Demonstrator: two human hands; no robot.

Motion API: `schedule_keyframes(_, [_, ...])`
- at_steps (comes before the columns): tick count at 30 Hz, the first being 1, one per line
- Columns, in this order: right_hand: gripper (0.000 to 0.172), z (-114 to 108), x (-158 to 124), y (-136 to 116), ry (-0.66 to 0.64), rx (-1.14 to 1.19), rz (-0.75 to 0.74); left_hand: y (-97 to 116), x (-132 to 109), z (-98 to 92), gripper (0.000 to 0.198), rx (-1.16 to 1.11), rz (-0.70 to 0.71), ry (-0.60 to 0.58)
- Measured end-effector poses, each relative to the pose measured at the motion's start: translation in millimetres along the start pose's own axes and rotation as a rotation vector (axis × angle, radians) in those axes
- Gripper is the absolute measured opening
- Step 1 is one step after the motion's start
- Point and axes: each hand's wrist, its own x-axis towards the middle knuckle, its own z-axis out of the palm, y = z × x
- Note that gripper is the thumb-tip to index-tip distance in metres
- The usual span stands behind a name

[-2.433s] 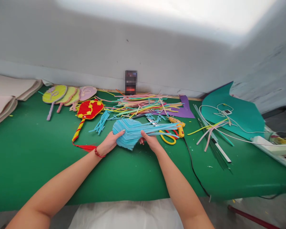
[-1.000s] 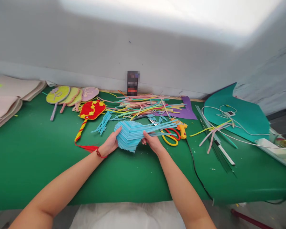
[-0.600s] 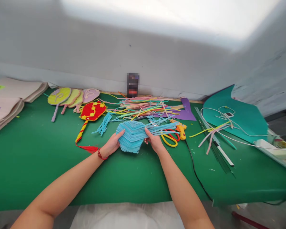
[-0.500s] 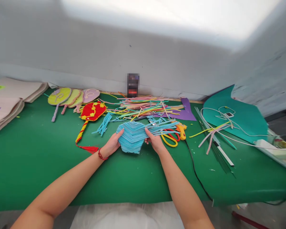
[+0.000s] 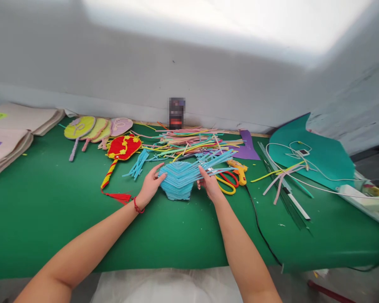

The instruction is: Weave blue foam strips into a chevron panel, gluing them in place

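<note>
A light-blue panel of pipe cleaners (image 5: 177,181), laid in V-shaped rows, is held just above the green table. My left hand (image 5: 152,183) grips its left edge, thumb on the front and the other fingers partly behind. At the right side, my right hand (image 5: 209,184) is closed on the long loose blue pipe-cleaner ends (image 5: 219,160), which fan out past it. Scissors with yellow and red handles (image 5: 226,185) lie just beyond the right hand, partly covered by those ends. Beside them is a yellow glue gun (image 5: 241,171) with a black cord.
Cut blue pieces (image 5: 138,165) and a heap of coloured pipe cleaners (image 5: 189,141) lie behind the panel. A red fan with a tassel (image 5: 123,147) and paler fans (image 5: 78,127) are at left. White cables (image 5: 271,155) cross a teal sheet (image 5: 316,155) at right.
The panel has shifted slightly right and its loose ends have swung upward. My left hand has changed its hold along the left edge. My right hand has moved a little right.
</note>
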Motion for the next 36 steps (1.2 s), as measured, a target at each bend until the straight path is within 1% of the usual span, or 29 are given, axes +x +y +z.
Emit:
schedule_keyframes(2, [0.047,-3,2,0,0.087,-0.062,-0.035,-1,0,0.0,0.063,0.025,0.022,0.009])
schedule_keyframes(4, [0.048,-9,5,-2,0.199,-0.056,-0.066,-1,0,0.1,0.058,0.047,0.028,0.005])
schedule_keyframes(8, [0.045,-30,12,-10,0.425,0.113,-0.147,-3,2,-3.1,0.054,0.121,0.043,-0.04])
schedule_keyframes(10, [0.045,-44,17,-13,0.523,0.184,-0.208,-4,4,-6.9,0.051,0.196,0.067,-0.024])
schedule_keyframes(12, [0.044,-58,20,-15,0.584,0.234,-0.206,-6,6,-11.1,0.049,0.274,0.089,0.01])
schedule_keyframes(14, [0.044,-68,24,-16,0.61,0.278,-0.178,-8,8,-14.5,0.048,0.32,0.108,0.007])
schedule_keyframes(16, [0.044,-74,25,-16,0.606,0.308,-0.162,-10,9,-16.4,0.047,0.357,0.129,-0.03])
schedule_keyframes(17, [0.044,-74,26,-16,0.59,0.31,-0.157,-10,10,-16.9,0.046,0.387,0.14,-0.043])
schedule_keyframes(19, [0.046,-72,25,-16,0.532,0.289,-0.14,-10,9,-16.7,0.043,0.478,0.178,-0.033])
schedule_keyframes(21, [0.047,-67,24,-14,0.472,0.242,-0.13,-8,6,-14.7,0.04,0.606,0.265,0.002])
schedule_keyframes(23, [0.048,-62,23,-13,0.443,0.17,-0.142,-5,1,-10.3,0.04,0.747,0.386,-0.003])
schedule_keyframes(24, [0.048,-60,22,-11,0.436,0.126,-0.153,-4,-3,-7.3,0.041,0.815,0.441,-0.039])
schedule_keyframes(25, [0.048,-58,21,-10,0.431,0.078,-0.163,-3,-7,-3.9,0.044,0.877,0.483,-0.101])
schedule_keyframes(27, [0.049,-55,20,-9,0.421,-0.015,-0.182,-3,-15,2.9,0.051,1.008,0.547,-0.254])
schedule_keyframes(29, [0.05,-53,20,-7,0.416,-0.091,-0.203,-5,-22,8.3,0.058,1.149,0.593,-0.411])
schedule_keyframes(31, [0.056,-53,20,-5,0.426,-0.137,-0.223,-7,-26,10.9,0.059,1.26,0.613,-0.548])
schedule_keyframes(33, [0.068,-53,21,-4,0.449,-0.148,-0.23,-8,-28,11.2,0.058,1.327,0.614,-0.625])
schedule_keyframes(36, [0.084,-56,22,-3,0.489,-0.127,-0.232,-7,-28,9.9,0.059,1.366,0.621,-0.623])
